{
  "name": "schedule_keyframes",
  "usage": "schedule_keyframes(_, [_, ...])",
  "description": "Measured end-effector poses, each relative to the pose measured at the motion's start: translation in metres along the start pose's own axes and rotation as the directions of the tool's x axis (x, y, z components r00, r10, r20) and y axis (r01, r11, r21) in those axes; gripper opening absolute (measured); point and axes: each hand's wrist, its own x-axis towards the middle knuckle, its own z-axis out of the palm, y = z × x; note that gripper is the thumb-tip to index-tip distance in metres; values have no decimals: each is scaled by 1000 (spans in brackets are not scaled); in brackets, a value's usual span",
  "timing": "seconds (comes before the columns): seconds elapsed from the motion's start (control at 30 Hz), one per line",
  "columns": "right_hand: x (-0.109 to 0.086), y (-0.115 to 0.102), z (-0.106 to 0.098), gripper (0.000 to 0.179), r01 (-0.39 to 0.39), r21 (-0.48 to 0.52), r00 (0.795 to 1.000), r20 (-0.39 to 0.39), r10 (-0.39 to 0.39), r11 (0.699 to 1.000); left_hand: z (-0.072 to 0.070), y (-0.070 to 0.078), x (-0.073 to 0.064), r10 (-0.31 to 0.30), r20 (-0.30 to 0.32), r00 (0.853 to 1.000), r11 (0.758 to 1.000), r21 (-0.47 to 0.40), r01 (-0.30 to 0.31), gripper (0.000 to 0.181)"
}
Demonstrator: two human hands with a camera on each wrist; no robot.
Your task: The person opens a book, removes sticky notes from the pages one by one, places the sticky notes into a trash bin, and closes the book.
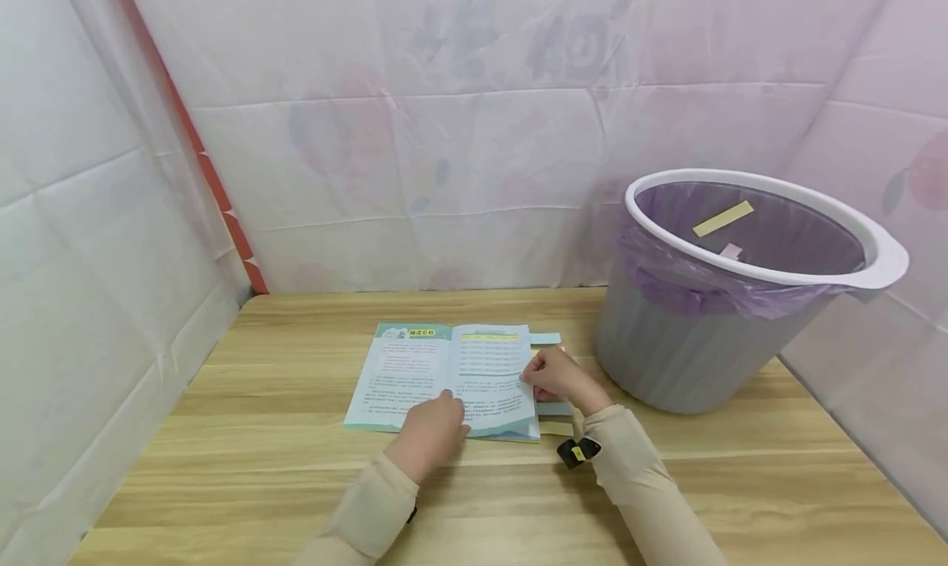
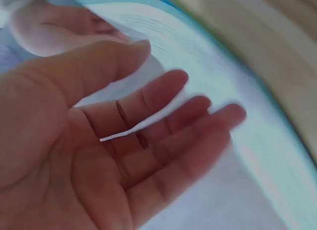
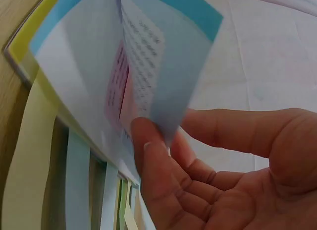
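Note:
An open book with printed text and green page borders lies on the table. At the outer edge of its right page, my right hand pinches the paper between thumb and fingers. In the right wrist view that page stands lifted, with a pink patch of print showing behind it. My left hand rests at the lower middle of the book, its fingers loosely extended in the left wrist view. Yellow and light blue paper strips stick out from the book's right side.
Right of the book stands a grey trash bin with a white rim and purple liner. Inside it show a yellow strip and a small pale pink piece. Patterned white sheeting hangs behind the wooden table.

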Motion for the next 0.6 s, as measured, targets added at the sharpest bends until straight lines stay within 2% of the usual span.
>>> schedule_keyframes(0.1, [-1, -3, 0, 9, 23, 51, 999, -31, -22, 998, -5, 20, -7, 130, -25, 991, 992, 14, -129, 19])
schedule_keyframes(0.2, [-3, -7, -2, 16, 87, 106, 996, -37, -84, 991, -1, 43, -13, 268, -48, 962, 963, 24, -267, 17])
schedule_keyframes(0.27, [-7, -13, -3, 22, 158, 148, 987, -30, -155, 976, 4, 54, -15, 313, -37, 949, 949, -23, -314, 28])
schedule_keyframes(0.3, [-9, -16, -3, 25, 210, 165, 978, -27, -208, 964, 7, 57, -16, 312, -26, 950, 948, -60, -313, 37])
schedule_keyframes(0.33, [-12, -19, -3, 29, 270, 176, 963, -23, -270, 947, 11, 59, -16, 298, -23, 954, 950, -89, -299, 47])
schedule_keyframes(0.4, [-18, -27, -3, 36, 398, 205, 915, -13, -404, 894, 14, 58, -14, 236, -15, 972, 961, -148, -236, 64])
schedule_keyframes(0.47, [-25, -36, -2, 39, 502, 220, 859, -11, -513, 836, 17, 53, -10, 143, -31, 989, 979, -140, -146, 75])
schedule_keyframes(0.5, [-28, -39, -2, 39, 547, 192, 831, -13, -556, 815, 17, 50, -8, 100, -51, 994, 987, -124, -106, 78])
schedule_keyframes(0.53, [-32, -41, -1, 38, 571, 148, 817, -11, -576, 807, 17, 46, -6, 60, -70, 996, 992, -102, -67, 78])
schedule_keyframes(0.57, [-35, -43, -1, 36, 582, 87, 812, -5, -583, 809, 16, 43, -4, 24, -83, 996, 996, -80, -31, 78])
schedule_keyframes(0.6, [-39, -44, 0, 34, 566, 14, 825, 5, -566, 824, 14, 39, -3, -9, -89, 996, 998, -64, 4, 77])
